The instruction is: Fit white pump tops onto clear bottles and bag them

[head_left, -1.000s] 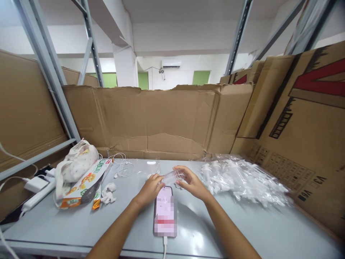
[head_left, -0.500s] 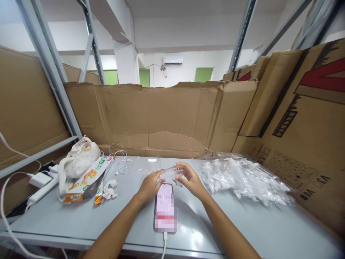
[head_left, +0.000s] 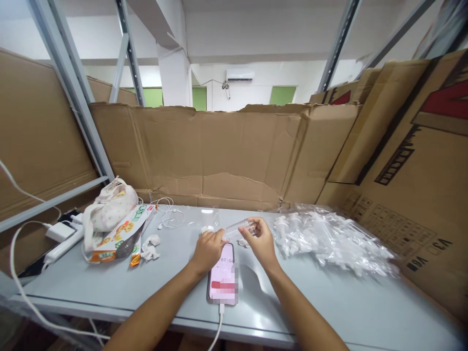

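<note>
A clear plastic tube with ring-like ridges (head_left: 234,231) is held level between my two hands, just above the far end of a phone. My left hand (head_left: 209,247) has its fingers closed at the tube's left end. At the other end, my right hand (head_left: 260,240) grips the tube between thumb and fingers. Below them lies the phone (head_left: 221,279) with a lit timer screen and a white cable (head_left: 219,321) plugged into its near end. A small white piece (head_left: 207,228) shows just behind my left hand. Another pale piece (head_left: 243,243), partly hidden, lies under the tube.
Clear bags of white plastic parts (head_left: 329,241) cover the table's right side. At left are a cloth bag (head_left: 109,209), a printed food box (head_left: 124,231), crumpled tissue (head_left: 149,247), white earphones (head_left: 170,217) and a power strip (head_left: 64,248). Cardboard walls (head_left: 219,151) enclose the grey table (head_left: 153,287).
My left hand's fingers have curled closer around the tube's end, and my right thumb has shifted on it. The white piece behind my left hand now shows. The view has tilted slightly.
</note>
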{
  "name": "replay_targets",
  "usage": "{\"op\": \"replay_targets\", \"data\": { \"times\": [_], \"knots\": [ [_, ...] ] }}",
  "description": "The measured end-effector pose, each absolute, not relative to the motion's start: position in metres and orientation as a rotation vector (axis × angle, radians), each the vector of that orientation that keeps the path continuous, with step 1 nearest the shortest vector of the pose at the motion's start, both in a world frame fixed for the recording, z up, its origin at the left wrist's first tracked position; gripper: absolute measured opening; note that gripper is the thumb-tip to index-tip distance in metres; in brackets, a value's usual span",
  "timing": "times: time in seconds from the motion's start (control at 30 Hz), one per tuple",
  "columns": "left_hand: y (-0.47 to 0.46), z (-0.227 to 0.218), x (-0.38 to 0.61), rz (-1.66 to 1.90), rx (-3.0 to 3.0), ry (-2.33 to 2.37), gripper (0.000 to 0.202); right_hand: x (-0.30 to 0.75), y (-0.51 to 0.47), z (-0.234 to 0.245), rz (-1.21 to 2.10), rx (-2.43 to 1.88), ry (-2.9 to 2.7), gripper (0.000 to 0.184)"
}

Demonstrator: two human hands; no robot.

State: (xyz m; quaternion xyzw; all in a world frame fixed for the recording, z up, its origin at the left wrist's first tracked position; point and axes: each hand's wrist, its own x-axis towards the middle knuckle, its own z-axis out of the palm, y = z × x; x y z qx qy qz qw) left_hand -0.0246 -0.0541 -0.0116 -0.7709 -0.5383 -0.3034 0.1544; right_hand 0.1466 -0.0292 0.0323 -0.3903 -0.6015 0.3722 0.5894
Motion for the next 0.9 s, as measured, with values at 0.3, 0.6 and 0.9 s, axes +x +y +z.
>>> {"op": "replay_targets", "data": {
  "times": [0.3, 0.6, 0.9],
  "knots": [
    [-0.059, -0.003, -0.023, -0.970, -2.213, -1.575, 0.031, 0.143, -0.021, 0.021, 1.186, -0.708, -1.719, 0.040],
    [-0.050, 0.009, -0.053, -1.356, -1.806, -2.030, 0.040, 0.147, -0.014, 0.020, 1.010, -0.805, -1.457, 0.041],
    [-0.031, -0.011, -0.074, -1.099, -2.113, -2.185, 0.027, 0.150, -0.009, 0.018, 0.899, -0.880, -1.537, 0.033]
  ]
}}
